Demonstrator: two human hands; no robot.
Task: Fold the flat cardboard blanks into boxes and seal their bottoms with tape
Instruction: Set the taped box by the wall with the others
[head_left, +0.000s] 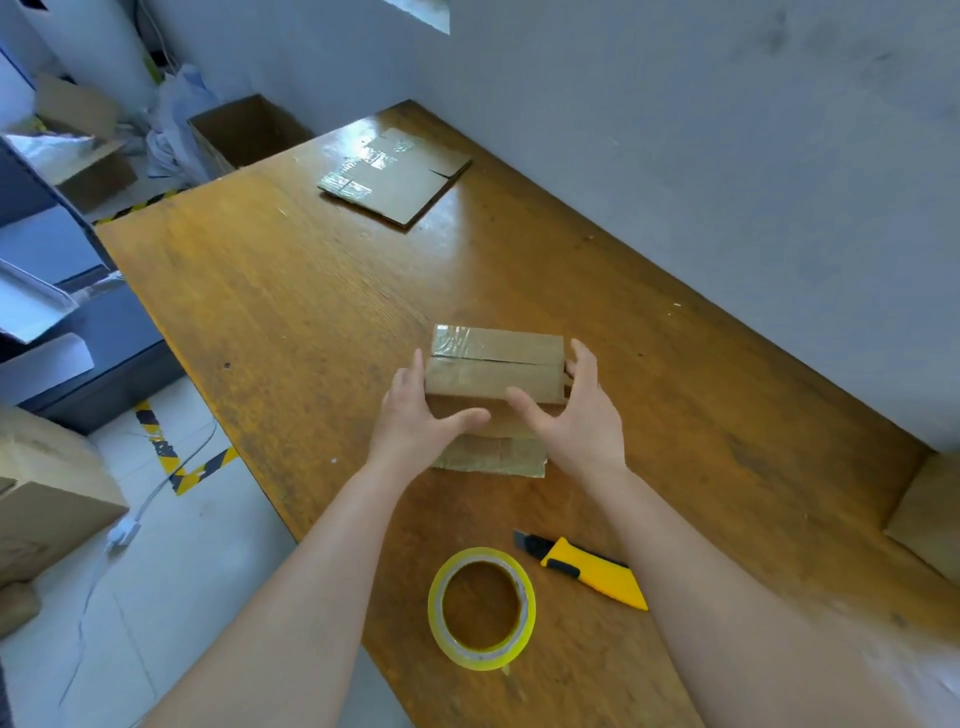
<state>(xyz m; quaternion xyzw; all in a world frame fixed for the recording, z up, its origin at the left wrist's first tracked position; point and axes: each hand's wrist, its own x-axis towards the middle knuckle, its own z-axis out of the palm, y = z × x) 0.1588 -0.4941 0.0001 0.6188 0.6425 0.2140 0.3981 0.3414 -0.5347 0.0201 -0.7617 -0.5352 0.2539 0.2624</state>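
Cardboard box (496, 364) stands between both palms, flaps folded shut, seam running left-right; left hand (415, 415) and right hand (582, 415) press its short ends, fingers spread; tape roll (482, 608) lies nearer the body, behind the grip.

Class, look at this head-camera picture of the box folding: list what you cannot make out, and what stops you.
1. Box: the face resting on the table and its inside, hidden by its own folded flaps.
2. Left hand and right hand: contact with the box sides, hidden by the hands.
3. Cardboard at the right: cut off by the picture's edge.
4. Flat blank: its tape detail, lost in glare.
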